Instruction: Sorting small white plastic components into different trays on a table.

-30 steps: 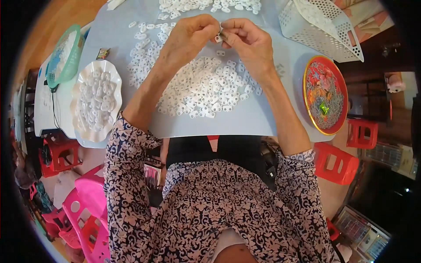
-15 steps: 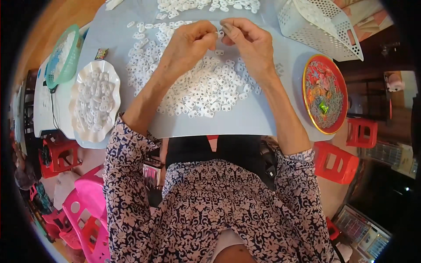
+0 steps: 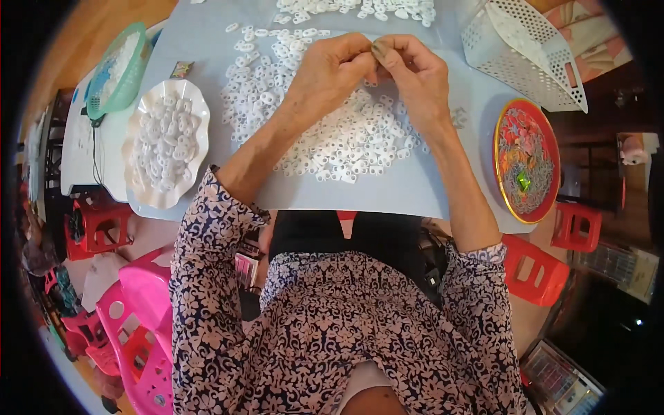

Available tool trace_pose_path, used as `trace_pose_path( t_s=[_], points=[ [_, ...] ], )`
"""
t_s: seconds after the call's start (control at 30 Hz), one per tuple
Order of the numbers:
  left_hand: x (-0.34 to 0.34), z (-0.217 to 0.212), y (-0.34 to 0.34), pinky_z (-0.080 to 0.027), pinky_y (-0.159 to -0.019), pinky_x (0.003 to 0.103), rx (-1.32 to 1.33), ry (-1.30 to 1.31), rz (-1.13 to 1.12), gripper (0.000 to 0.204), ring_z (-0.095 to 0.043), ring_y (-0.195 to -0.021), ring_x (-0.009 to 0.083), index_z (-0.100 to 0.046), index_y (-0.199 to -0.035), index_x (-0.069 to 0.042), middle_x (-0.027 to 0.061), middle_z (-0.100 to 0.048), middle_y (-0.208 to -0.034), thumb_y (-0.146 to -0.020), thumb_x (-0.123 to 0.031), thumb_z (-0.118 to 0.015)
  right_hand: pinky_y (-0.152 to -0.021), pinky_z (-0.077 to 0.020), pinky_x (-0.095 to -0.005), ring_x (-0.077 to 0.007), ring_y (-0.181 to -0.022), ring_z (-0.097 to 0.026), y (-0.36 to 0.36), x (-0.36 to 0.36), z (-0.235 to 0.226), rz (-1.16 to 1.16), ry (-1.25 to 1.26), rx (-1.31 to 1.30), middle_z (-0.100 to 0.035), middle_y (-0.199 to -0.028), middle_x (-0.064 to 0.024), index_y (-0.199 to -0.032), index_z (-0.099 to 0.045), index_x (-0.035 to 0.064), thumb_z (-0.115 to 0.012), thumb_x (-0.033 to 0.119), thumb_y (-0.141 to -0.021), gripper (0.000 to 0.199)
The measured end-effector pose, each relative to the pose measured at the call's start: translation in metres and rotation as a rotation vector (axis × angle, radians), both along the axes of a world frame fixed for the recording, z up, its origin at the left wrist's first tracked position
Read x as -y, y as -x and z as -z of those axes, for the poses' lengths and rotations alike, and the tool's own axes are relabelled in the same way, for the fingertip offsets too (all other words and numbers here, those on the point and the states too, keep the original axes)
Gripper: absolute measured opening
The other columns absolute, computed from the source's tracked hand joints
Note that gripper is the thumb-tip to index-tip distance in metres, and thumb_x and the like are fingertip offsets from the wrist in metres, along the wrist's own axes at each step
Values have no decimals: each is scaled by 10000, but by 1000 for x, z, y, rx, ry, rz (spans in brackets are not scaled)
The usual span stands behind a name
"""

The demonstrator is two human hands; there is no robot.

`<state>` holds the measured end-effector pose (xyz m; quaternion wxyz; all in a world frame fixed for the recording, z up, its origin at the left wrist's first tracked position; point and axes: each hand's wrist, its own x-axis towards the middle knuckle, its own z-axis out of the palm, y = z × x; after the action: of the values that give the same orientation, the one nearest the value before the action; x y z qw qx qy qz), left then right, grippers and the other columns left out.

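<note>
Above a pile of small white plastic pieces with holes (image 3: 360, 142), my left hand (image 3: 339, 69) and my right hand (image 3: 418, 72) meet at the fingertips. Both are closed in a pinch, thumbs against curled fingers. Whatever sits between them is too small and too covered to make out. To the left stands a white scalloped dish (image 3: 131, 162) filled with rounded white pieces. On the right, a round red tray with a gold rim (image 3: 501, 181) holds many small grey metal parts and a green-wrapped item.
A white perforated basket (image 3: 553, 93) stands at the far right, a green basket (image 3: 135, 79) at the far left. More white pieces (image 3: 398, 8) lie at the far side of the grey table (image 3: 297, 197). Red stools (image 3: 536, 273) and a pink chair (image 3: 142, 290) surround it.
My hands have drawn together, so their fingertips now touch where a small gap showed before. The whole view has shifted slightly, with the table's contents appearing further right.
</note>
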<state>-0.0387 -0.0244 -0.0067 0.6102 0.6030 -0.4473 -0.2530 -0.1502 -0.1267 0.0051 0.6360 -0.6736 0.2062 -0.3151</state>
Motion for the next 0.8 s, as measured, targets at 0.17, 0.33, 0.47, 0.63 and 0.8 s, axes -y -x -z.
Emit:
trace_pose_path(
  t_s=[0.17, 0.33, 0.47, 0.63, 0.8],
  points=[
    [-8, -11, -17, -421, -638, 235, 195, -78, -49, 172, -556, -739, 86, -619, -933, -10, 26, -645, -772, -904, -144, -516, -651, -525, -238, -99, -692, -613, 3, 7, -2, -57, -27, -40, -648, -793, -44, -935, -629, -20, -603, 107, -891, 137],
    [-6, -3, -68, -434, -652, 423, 832, 124, -386, 52, -535, -685, 373, -551, -815, 21, 169, -601, -742, -810, 0, -504, -655, -523, -245, -104, -672, -604, 3, 7, 0, -54, -137, -5, -652, -811, -64, -926, -629, -15, -595, 128, -901, 149],
    [-5, 15, -75, -438, -722, 431, 1019, -30, -356, 68, -542, -766, 368, -584, -798, -12, 172, -598, -740, -795, -1, -518, -649, -511, -252, -96, -664, -588, 4, 7, 0, -90, -123, -28, -651, -821, -63, -935, -633, -5, -594, 144, -906, 156],
    [-8, 6, -56, -436, -750, 427, 971, -33, -214, 85, -540, -826, 357, -594, -832, -16, 175, -597, -763, -788, -4, -522, -641, -496, -246, -88, -643, -565, 7, 11, -1, -61, -128, -37, -630, -769, -39, -932, -636, -5, -599, 137, -901, 149],
    [-5, 4, -58, -439, -737, 432, 893, 28, -319, 75, -537, -812, 349, -615, -802, -27, 186, -591, -731, -767, -53, -555, -636, -483, -238, -83, -634, -549, 2, 9, 1, -74, -106, -37, -609, -721, -24, -936, -643, -6, -605, 116, -894, 134]
  ],
)
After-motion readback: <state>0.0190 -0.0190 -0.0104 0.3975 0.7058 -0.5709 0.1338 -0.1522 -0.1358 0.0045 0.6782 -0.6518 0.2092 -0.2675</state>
